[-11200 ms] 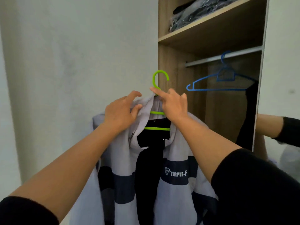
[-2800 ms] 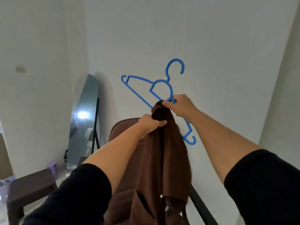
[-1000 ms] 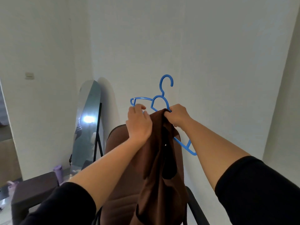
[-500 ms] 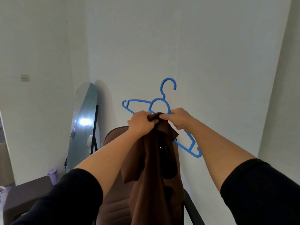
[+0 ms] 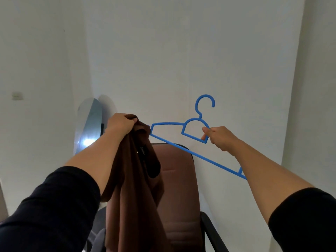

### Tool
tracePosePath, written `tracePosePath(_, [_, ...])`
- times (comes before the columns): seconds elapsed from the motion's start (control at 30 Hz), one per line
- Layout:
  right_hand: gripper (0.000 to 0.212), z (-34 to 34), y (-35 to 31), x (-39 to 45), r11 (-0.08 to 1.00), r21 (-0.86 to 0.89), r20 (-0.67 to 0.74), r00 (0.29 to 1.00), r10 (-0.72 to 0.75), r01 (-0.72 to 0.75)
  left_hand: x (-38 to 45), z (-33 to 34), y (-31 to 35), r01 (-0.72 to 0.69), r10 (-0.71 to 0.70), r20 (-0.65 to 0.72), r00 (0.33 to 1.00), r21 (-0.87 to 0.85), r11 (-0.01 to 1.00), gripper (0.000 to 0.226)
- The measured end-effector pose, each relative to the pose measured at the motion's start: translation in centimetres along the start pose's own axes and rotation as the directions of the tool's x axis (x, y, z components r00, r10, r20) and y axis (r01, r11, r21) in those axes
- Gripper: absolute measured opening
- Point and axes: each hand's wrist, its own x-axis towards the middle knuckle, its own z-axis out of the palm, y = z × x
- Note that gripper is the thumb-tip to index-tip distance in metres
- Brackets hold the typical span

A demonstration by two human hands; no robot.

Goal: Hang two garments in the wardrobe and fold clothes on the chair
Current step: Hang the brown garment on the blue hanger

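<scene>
The left hand (image 5: 121, 124), at centre left of the frame, clenches the top edge of the brown garment (image 5: 134, 188), which hangs down in a long bunch in front of the chair (image 5: 179, 188). The right hand (image 5: 221, 137), at centre right, grips the blue hanger (image 5: 192, 130) by the lower corner of its central loop, fingers curled round the plastic. The hanger is tilted, its left end touching or tucked into the cloth just beside the left hand, its right end sloping down behind the right forearm.

The likely trouble is the hanger's left end missing the opening, because the garment is gathered into a bunch and its shoulder or neck cannot be told apart. A held bunch could also slip off the sloped arm once the left hand lets go. The hanger's low right end passes close to the chair's top edge and might catch there.

No container shows here; the wardrobe is out of view. A mirror (image 5: 89, 128) leans on the wall at centre left, reflecting a bright light.
</scene>
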Motion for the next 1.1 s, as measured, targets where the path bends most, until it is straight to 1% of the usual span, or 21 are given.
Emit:
tracePosePath(0.13, [0.042, -0.6, 0.6, -0.2, 1.0, -0.021, 0.013, 1.0, 0.015, -0.014, -0.1, -0.3, -0.6, 0.026, -0.026, -0.023, 0.999, 0.019, 0.999, 0.023])
tracePosePath(0.37, [0.042, -0.8, 1.0, -0.7, 0.998, -0.068, 0.05, 0.999, 0.016, -0.012, -1.0, -0.2, -1.4, 0.024, -0.027, -0.061, 0.998, -0.037, 0.999, 0.018])
tracePosePath(0.47, [0.041, -1.0, 1.1, -0.9, 0.994, -0.111, 0.06, 0.998, 0.017, -0.01, -1.1, -0.4, -1.6, -0.005, 0.004, -0.085, 0.996, -0.009, 1.0, 0.015])
tracePosePath(0.57, [0.04, -1.2, 1.2, -1.0, 0.986, -0.167, 0.087, 0.996, 0.01, 0.005, -1.3, -0.3, -1.5, -0.036, 0.04, -0.13, 0.991, 0.033, 0.999, 0.019])
tracePosePath(0.7, [0.039, -1.3, 1.1, -1.3, 0.983, -0.183, 0.097, 0.995, -0.005, 0.023, -1.7, -0.1, -1.3, -0.011, 0.023, -0.189, 0.982, 0.067, 0.998, 0.021])
tracePosePath(0.83, [0.04, -1.7, 1.1, -1.4, 0.979, -0.2, 0.093, 0.996, -0.016, 0.035, -1.7, 0.1, -1.8, -0.015, 0.045, -0.227, 0.973, 0.129, 0.991, 0.02])
tracePosePath(1.0, [0.041, -1.9, 1.0, -1.2, 0.982, -0.184, 0.104, 0.994, -0.015, 0.034, -1.9, 0.2, -2.3, -0.008, 0.042, -0.236, 0.971, 0.146, 0.989, 0.019])
tracePosePath(1.1, [0.041, -1.9, 1.0, -1.2, 0.983, -0.177, 0.108, 0.994, -0.025, 0.044, -2.0, 0.4, -2.2, -0.06, 0.089, -0.21, 0.974, 0.139, 0.988, 0.018])
